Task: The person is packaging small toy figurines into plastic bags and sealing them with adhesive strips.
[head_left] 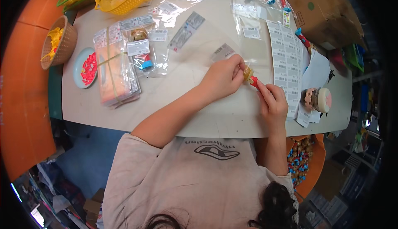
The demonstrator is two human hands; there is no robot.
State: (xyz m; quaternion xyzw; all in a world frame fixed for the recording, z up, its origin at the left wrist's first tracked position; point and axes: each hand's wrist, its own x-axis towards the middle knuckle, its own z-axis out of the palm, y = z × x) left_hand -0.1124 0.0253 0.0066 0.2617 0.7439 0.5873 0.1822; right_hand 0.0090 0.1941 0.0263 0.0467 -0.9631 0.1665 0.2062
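Toy (pixel 251 78), small, tan head on a red stem, sits over the white table (pixel 174 104) between both hands. Left hand (pixel 224 77) pinches the head; right hand (pixel 273 102) pinches the stem. Probably light and rigid (slick plastic, likely); best gripped by the stem. Clear bag (pixel 244 34) lies just beyond.

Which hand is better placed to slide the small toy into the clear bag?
Probably the right hand: it pinches the toy's red end, while the left hand holds the clear bag at its mouth.
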